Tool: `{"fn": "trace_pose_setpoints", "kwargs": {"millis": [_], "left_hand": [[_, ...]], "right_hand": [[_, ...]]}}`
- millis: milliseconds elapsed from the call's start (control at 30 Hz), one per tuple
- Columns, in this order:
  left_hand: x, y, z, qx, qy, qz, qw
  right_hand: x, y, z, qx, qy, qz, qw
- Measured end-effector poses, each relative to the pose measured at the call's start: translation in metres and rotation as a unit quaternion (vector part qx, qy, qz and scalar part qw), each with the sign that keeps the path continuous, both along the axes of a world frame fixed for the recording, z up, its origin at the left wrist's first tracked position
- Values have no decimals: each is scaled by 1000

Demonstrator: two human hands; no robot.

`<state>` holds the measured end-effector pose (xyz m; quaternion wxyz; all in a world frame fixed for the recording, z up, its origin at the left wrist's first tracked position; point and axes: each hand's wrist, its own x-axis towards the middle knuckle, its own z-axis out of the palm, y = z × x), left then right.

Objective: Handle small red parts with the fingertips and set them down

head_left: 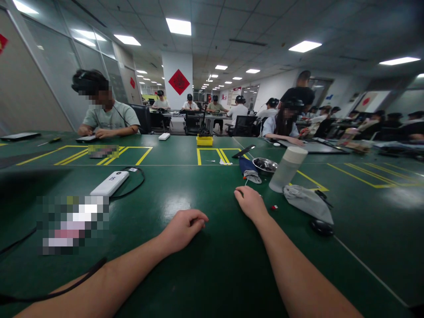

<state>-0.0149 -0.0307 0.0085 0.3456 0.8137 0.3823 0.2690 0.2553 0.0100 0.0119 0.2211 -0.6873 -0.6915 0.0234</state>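
Note:
My left hand (185,227) rests on the green table (159,274), fingers curled together and nothing visible in them. To its right and farther forward, my right hand (250,201) is closed with its knuckles up; its fingertips are largely hidden, and what they hold cannot be made out. A thin white cord or stick (246,182) shows just beyond those fingers. Behind it lies a dark blue pouch (247,167) with a grey end. A small red and white piece (274,207) sits right of my right wrist.
Right of my hands are a frosted bottle (287,170), a grey pouch (306,201), a black mouse (321,227) and a metal bowl (265,164). A white power bank (111,183) with a black cable lies left. People sit across the table; a yellow box (204,141) stands at its far edge.

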Motion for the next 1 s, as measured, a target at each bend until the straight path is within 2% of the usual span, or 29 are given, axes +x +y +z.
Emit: {"fn": "trace_pose_setpoints", "kwargs": {"millis": [200,467,633,833,1000], "left_hand": [[0,-1,1,20,-4,-1,1000],[0,-5,2,50,8,-5,999],[0,-3,2,41,2,-7,999],[0,-2,3,26,-5,-7,1000],[0,-2,0,52,9,-12,999]], "right_hand": [[2,19,-18,25,-30,-58,998],[15,49,-18,23,-69,-89,993],[20,69,-19,5,-80,-86,993],[20,63,-14,14,-88,-65,994],[18,63,-13,15,-91,-69,993]]}}
